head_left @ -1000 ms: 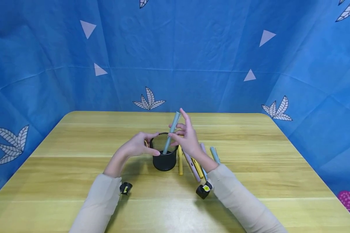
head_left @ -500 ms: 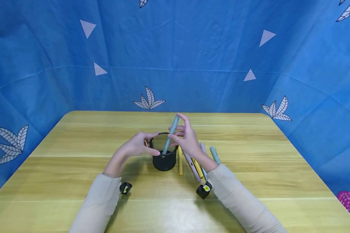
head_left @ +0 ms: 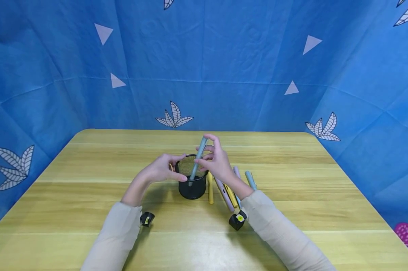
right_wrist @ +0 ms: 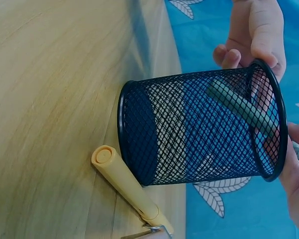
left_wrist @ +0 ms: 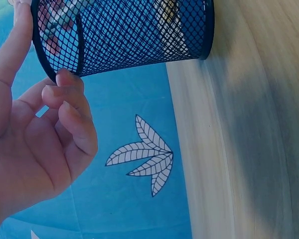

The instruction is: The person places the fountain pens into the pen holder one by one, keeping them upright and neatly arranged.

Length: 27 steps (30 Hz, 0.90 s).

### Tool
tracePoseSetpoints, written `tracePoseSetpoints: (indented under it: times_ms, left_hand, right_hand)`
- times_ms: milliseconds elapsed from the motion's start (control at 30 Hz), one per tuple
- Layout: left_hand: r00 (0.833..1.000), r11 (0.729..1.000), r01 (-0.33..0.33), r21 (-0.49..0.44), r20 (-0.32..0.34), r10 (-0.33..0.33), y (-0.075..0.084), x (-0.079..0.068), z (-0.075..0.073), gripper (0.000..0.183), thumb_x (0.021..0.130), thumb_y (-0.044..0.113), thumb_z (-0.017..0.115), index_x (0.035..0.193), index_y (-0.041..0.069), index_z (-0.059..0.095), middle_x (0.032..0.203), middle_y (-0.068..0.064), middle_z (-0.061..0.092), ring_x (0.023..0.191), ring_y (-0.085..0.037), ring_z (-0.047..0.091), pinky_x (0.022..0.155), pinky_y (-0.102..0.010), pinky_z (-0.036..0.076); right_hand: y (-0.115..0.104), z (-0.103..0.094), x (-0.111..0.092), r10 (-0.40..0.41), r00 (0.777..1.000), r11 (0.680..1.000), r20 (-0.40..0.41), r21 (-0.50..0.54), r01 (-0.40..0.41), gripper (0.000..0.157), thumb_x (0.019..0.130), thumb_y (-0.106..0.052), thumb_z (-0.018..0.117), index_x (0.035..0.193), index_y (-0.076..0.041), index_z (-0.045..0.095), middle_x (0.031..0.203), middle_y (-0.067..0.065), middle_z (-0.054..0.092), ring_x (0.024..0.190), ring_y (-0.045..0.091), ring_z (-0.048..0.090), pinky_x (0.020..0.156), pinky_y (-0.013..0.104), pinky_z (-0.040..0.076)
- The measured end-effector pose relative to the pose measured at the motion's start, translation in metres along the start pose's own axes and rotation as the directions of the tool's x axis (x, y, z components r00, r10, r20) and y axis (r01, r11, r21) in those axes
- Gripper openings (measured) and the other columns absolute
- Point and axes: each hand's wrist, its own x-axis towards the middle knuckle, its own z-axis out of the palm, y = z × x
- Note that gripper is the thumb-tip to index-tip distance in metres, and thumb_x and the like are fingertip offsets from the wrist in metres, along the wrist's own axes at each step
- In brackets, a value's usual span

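Observation:
A black mesh pen cup (head_left: pixel 192 191) stands upright on the table. My left hand (head_left: pixel 160 168) holds its rim from the left, thumb at the near side; in the left wrist view the fingertips (left_wrist: pixel 67 79) meet the rim. My right hand (head_left: pixel 219 162) pinches a grey-green pen (head_left: pixel 199 152) with a clip, slanted over the cup, with the index fingertip at its top end. Through the mesh in the right wrist view, the pen's lower part (right_wrist: pixel 241 107) hangs inside the cup, above its bottom.
Right of the cup lie a yellow pen (head_left: pixel 210 190), a lilac pen (head_left: pixel 224 195) and a second yellow pen (head_left: pixel 231 196). Partly hidden by my right forearm are another lilac pen (head_left: pixel 237 171) and a grey-green pen (head_left: pixel 250 180). A blue patterned cloth (head_left: pixel 204 56) hangs behind the table.
The pen has slid lower into the cup. My right index finger, raised earlier, has come down onto the pen's top end. My left hand and the cup stay in place.

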Motion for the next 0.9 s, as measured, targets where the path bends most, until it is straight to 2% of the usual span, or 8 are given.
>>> tracePoseSetpoints:
  times_ms: [200,300,433,567,767,900]
  left_hand:
    - [1.000,1.000,0.002,0.006,-0.002,-0.002,0.000,0.000,0.000,0.074,0.075,0.014,0.076,0.137,-0.002,0.039,0.071,-0.006,0.043,0.065,-0.020,0.041,0.051,-0.026,0.034]
    - [1.000,1.000,-0.002,0.005,-0.002,0.002,0.000,0.000,0.000,0.074,0.075,0.013,0.076,0.137,-0.002,0.039,0.071,-0.006,0.044,0.065,-0.020,0.042,0.051,-0.026,0.034]
    - [1.000,1.000,-0.007,0.003,-0.002,0.007,-0.001,0.000,0.000,0.074,0.075,0.013,0.076,0.137,-0.001,0.039,0.070,-0.006,0.044,0.065,-0.019,0.042,0.050,-0.025,0.034]
    - [1.000,1.000,-0.007,-0.003,-0.003,0.007,-0.002,0.000,0.000,0.074,0.075,0.013,0.076,0.137,-0.001,0.039,0.070,-0.006,0.044,0.064,-0.019,0.042,0.049,-0.025,0.033]
    - [1.000,1.000,0.006,-0.007,-0.003,-0.006,-0.002,-0.001,0.001,0.074,0.075,0.013,0.076,0.137,0.000,0.039,0.071,-0.006,0.044,0.063,-0.019,0.041,0.049,-0.025,0.032]
    - [1.000,1.000,0.008,-0.012,0.000,-0.008,-0.002,-0.001,0.001,0.074,0.075,0.013,0.076,0.138,0.000,0.038,0.071,-0.006,0.044,0.063,-0.018,0.041,0.049,-0.025,0.031]
  right_hand:
    - [-0.023,0.003,-0.006,-0.025,0.999,0.996,0.036,-0.089,0.028,0.059,0.080,0.011,0.062,0.130,0.002,0.033,0.113,0.028,0.056,0.072,0.042,0.061,0.057,0.047,0.052]
    - [-0.023,0.004,-0.007,-0.022,0.999,0.992,0.044,-0.126,0.027,0.057,0.081,0.010,0.062,0.130,0.002,0.035,0.110,0.028,0.054,0.073,0.041,0.062,0.058,0.048,0.052]
    - [-0.007,0.004,-0.002,-0.022,0.999,0.989,0.046,-0.145,0.029,0.058,0.081,0.007,0.063,0.132,-0.003,0.037,0.105,0.026,0.048,0.071,0.039,0.062,0.057,0.047,0.052]
    - [0.007,0.003,0.002,-0.051,0.997,0.986,0.056,-0.158,0.059,0.058,0.081,0.005,0.065,0.131,-0.006,0.039,0.103,0.023,0.049,0.070,0.036,0.064,0.055,0.043,0.053]
    - [0.008,0.003,0.001,-0.106,0.992,0.966,0.071,-0.229,0.120,0.048,0.080,0.002,0.067,0.122,-0.006,0.047,0.093,0.019,0.059,0.070,0.027,0.066,0.053,0.028,0.052]
    - [0.006,0.003,0.000,-0.141,0.986,0.942,0.091,-0.294,0.162,0.041,0.080,0.000,0.068,0.117,-0.005,0.050,0.085,0.015,0.064,0.068,0.021,0.065,0.052,0.024,0.050]
